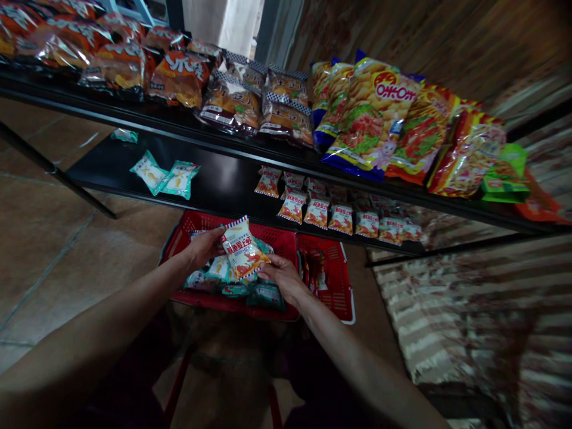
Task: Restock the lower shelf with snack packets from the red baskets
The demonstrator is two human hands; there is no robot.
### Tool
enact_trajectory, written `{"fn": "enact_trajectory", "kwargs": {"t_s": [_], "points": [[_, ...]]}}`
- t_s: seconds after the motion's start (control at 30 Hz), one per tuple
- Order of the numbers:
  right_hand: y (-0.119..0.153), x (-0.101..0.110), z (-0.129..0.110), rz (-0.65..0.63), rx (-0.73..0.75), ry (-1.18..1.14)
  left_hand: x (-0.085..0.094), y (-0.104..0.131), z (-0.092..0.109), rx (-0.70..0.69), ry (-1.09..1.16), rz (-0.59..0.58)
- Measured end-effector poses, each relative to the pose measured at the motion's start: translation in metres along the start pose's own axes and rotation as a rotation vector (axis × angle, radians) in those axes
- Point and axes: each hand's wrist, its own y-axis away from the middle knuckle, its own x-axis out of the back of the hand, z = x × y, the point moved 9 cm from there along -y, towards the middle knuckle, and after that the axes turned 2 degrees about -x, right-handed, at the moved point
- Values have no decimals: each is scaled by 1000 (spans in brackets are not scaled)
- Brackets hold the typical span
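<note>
The left hand [206, 245] and the right hand [282, 275] are both clamped, with fingers and thumb, on one white-and-red snack packet [245, 247]. The left has its upper left side, the right its lower right corner. I think this grip on opposite sides keeps the soft packet flat, and so its printed face is turned up to the person. The packet is above the red shopping basket [288, 241], just before the front edge of the lower shelf [223, 179].

On this shelf, similar small packets [317, 211] are set close together in rows along the front edge, towards the right end, probably so that their faces can be seen. Nearer to the left end, two green-and-white packets [179, 179] lie loosely, touching each other.

The basket contains many green-and-white packets in a mixed heap. Directly at its right is a second red basket [342, 286], in which some red packets [319, 274] are visible; their kind is too dark to tell.
</note>
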Motion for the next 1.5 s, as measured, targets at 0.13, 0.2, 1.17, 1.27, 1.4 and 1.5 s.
{"fn": "enact_trajectory", "kwargs": {"t_s": [0.13,0.2,1.17,1.27,1.4,1.5], "points": [[-3,1,-2,13,11,21,-2,-4,2,8,76,5],[-4,3,-3,24,22,7,-5,-4,1,15,89,-30],[-32,26,-6,172,8,-95,-38,24,-58,70,-237,-377],[-34,28,-7,208,16,-111,-48,24,-62,44,-206,-461],[-34,26,-12,188,24,-133,-50,15,-53,-44,-199,-382],[-33,20,-9,135,-17,-127,-49,3,-41,-119,-209,-303]]}}
